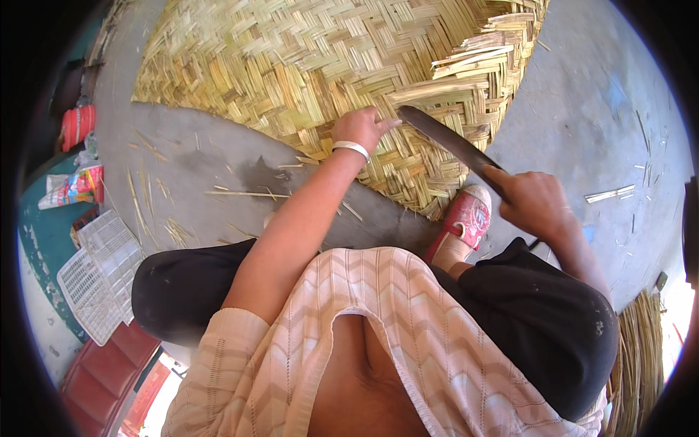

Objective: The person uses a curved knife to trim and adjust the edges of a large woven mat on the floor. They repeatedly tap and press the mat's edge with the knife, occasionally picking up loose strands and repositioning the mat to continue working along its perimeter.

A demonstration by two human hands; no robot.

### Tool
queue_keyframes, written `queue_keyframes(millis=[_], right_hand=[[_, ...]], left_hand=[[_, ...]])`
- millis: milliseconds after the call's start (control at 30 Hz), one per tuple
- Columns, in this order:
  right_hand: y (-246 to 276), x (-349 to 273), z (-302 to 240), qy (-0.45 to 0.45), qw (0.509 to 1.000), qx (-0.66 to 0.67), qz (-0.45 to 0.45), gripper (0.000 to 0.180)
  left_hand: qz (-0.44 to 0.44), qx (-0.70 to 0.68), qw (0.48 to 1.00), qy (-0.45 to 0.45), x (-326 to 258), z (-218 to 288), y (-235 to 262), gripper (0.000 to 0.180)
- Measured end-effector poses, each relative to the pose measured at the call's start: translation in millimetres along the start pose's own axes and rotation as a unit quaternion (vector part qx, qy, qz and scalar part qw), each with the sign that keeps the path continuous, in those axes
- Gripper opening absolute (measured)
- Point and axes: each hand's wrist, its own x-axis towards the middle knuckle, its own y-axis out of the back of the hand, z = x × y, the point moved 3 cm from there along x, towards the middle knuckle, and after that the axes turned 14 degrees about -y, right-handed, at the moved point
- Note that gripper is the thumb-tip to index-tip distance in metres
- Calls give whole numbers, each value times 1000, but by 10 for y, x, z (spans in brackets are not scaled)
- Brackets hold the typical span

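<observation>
A large mat (291, 87) woven from yellow-green flat strips lies on the ground in front of me, one corner pointing toward my foot. My right hand (535, 200) is closed around a long dark knife (451, 142). Its broad, round-ended blade reaches left across the mat's corner, the tip close to the fingers of my left hand (360, 130). That left hand, with a white bangle (352, 149) at the wrist, rests at the mat with its fingers curled; what they pinch is too small to make out. Loose strip ends (473, 62) stick up along the mat's right side.
My foot in a red shoe (467, 218) stands beside the mat's near corner. Cut straw bits (247, 194) are scattered over the grey floor. At left are a white plastic grid (102, 269) and a red seat (109, 371). A straw bundle (637, 364) stands at lower right.
</observation>
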Motion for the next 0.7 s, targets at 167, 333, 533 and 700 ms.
queue_keyframes(millis=[167,333,533,700], right_hand=[[43,-118,299,45,995,-39,83,54],[-166,145,131,217,960,-84,154,44],[-215,645,-86,303,921,-136,203,45],[-34,994,-337,338,893,-200,220,47]], left_hand=[[-14,-88,996,6,34,-83,43,60],[-49,-97,991,-74,-109,-170,278,57],[-160,112,933,-303,-798,-84,93,38],[-214,133,936,-247,-796,-267,108,30]])
